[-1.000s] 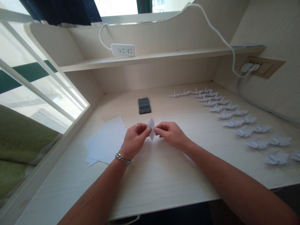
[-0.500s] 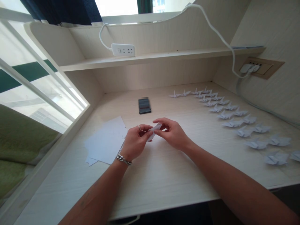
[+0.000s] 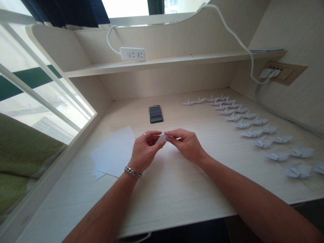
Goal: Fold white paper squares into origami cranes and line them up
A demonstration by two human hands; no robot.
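Note:
A small piece of folded white paper is held above the middle of the desk, partly hidden by fingers. My left hand, with a ring and a chain bracelet, pinches its left side between thumb and fingers. My right hand grips the right end between thumb and forefinger. Left of my left hand lies a loose stack of white paper sheets. Several folded paper cranes stand in rows along the right side of the desk.
A dark phone lies beyond my hands on the desk. Above it, a power strip rests on the shelf. A white cable hangs down to a wall socket at the right.
The folded paper has turned between my hands and now shows less of itself. My left fingers have shifted slightly up and left, and my right fingers have closed further over the paper.

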